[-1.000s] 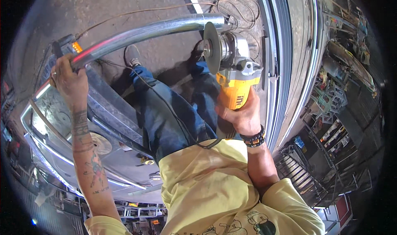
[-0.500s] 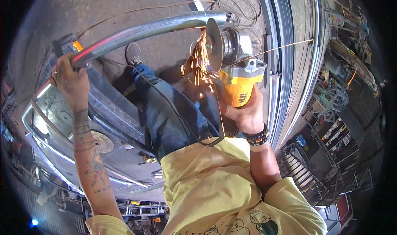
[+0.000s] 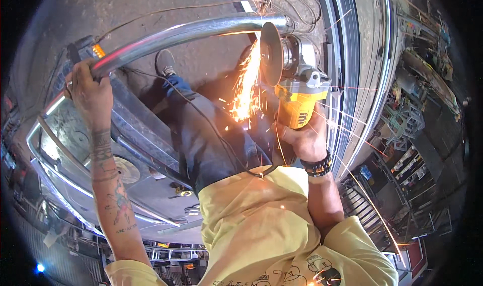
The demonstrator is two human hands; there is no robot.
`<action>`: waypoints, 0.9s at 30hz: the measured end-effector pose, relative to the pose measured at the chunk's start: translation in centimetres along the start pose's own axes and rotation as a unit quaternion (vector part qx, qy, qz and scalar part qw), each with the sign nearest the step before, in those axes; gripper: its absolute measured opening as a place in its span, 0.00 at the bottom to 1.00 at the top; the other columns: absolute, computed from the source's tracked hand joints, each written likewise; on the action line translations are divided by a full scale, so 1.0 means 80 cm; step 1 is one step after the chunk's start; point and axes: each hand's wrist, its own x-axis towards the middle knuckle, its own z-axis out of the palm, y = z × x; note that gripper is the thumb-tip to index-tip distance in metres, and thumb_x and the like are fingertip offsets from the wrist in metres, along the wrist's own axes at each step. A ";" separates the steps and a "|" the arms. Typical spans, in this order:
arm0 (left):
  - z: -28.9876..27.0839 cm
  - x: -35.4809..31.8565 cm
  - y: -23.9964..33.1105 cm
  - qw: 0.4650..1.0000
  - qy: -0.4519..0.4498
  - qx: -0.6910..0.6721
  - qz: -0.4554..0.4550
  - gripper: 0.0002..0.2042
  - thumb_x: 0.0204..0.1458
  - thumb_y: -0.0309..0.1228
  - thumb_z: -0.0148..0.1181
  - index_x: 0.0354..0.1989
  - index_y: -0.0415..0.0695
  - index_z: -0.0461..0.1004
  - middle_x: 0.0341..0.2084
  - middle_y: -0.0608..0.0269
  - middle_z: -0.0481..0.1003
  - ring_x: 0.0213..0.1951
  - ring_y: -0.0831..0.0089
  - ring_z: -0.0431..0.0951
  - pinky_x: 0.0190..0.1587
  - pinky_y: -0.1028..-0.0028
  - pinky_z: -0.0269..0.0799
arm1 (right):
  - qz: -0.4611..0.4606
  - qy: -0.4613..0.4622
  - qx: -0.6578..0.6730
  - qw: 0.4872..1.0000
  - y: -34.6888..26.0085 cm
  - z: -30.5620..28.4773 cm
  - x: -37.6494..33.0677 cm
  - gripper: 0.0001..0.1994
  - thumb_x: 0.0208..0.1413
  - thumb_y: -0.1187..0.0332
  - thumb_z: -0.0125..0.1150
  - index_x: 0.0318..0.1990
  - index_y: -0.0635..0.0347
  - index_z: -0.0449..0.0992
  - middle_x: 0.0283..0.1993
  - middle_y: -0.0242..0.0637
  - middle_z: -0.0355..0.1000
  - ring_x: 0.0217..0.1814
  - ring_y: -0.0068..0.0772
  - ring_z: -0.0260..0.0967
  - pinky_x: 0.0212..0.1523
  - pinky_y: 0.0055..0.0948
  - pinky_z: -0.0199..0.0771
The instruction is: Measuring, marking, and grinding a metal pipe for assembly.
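Note:
My left hand is wrapped around the near left end of a curved shiny metal pipe. My right hand grips the yellow body of an angle grinder. The grinder's disc stands on edge against the pipe near its far right end. Bright orange sparks pour from the contact toward my jeans, and some fly off to the right. The disc hides the exact spot where it meets the pipe.
A table with metal tubes and a loose round disc stands at the left. Long metal profiles run along the right. A dark cord crosses my leg. My shoe is on the floor below the pipe.
The spark stream has grown denser and brighter, with sparks now also above the pipe and to the right. Pipe, grinder and both hands sit slightly further right in view.

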 end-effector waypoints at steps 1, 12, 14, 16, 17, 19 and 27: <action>0.002 0.000 0.001 1.000 -0.002 -0.006 0.001 0.11 0.49 0.32 0.62 0.40 0.47 0.72 0.39 0.62 0.74 0.46 0.55 0.71 0.51 0.57 0.61 | -0.006 0.000 -0.003 1.000 -0.002 0.000 0.001 0.29 0.37 0.77 0.75 0.49 0.63 0.69 0.42 0.34 0.76 0.42 0.23 0.73 0.45 0.26 0.74; -0.003 0.003 0.007 1.000 -0.017 -0.022 -0.014 0.10 0.49 0.32 0.61 0.39 0.46 0.72 0.39 0.61 0.74 0.48 0.57 0.73 0.52 0.57 0.60 | -0.009 0.003 -0.003 1.000 -0.004 0.002 0.004 0.28 0.39 0.77 0.74 0.50 0.65 0.69 0.45 0.36 0.76 0.45 0.22 0.73 0.47 0.26 0.75; -0.004 0.004 0.011 0.999 -0.016 -0.026 -0.011 0.10 0.49 0.32 0.61 0.39 0.46 0.72 0.39 0.61 0.74 0.47 0.57 0.73 0.52 0.57 0.60 | -0.014 0.015 0.013 1.000 0.000 0.004 0.004 0.28 0.39 0.77 0.74 0.50 0.65 0.69 0.45 0.36 0.76 0.45 0.22 0.73 0.47 0.26 0.75; -0.004 0.004 0.012 0.999 -0.022 -0.033 -0.033 0.10 0.49 0.32 0.61 0.38 0.46 0.72 0.38 0.62 0.74 0.47 0.57 0.73 0.52 0.56 0.60 | -0.020 0.025 0.030 0.999 0.001 0.005 0.004 0.28 0.39 0.77 0.74 0.50 0.65 0.68 0.45 0.36 0.76 0.45 0.22 0.72 0.46 0.26 0.75; -0.004 0.003 0.010 0.999 -0.022 -0.031 -0.032 0.10 0.49 0.32 0.61 0.38 0.46 0.72 0.38 0.62 0.74 0.47 0.57 0.73 0.52 0.56 0.60 | -0.021 0.013 0.004 1.000 0.000 0.003 0.005 0.29 0.38 0.77 0.74 0.51 0.65 0.68 0.45 0.36 0.75 0.45 0.22 0.72 0.46 0.26 0.74; -0.003 0.001 0.006 1.000 -0.002 -0.023 -0.006 0.10 0.49 0.32 0.62 0.38 0.47 0.71 0.38 0.63 0.74 0.46 0.58 0.73 0.51 0.56 0.60 | -0.061 0.015 -0.035 0.997 0.005 0.004 0.006 0.25 0.39 0.80 0.73 0.48 0.61 0.70 0.37 0.31 0.75 0.36 0.21 0.72 0.39 0.23 0.74; -0.002 0.005 0.012 0.999 0.009 -0.050 0.000 0.11 0.47 0.33 0.64 0.37 0.47 0.71 0.36 0.63 0.73 0.45 0.56 0.71 0.49 0.55 0.60 | -0.053 0.021 -0.016 0.998 0.015 0.000 0.008 0.23 0.42 0.81 0.69 0.48 0.62 0.70 0.38 0.32 0.75 0.37 0.22 0.73 0.38 0.23 0.74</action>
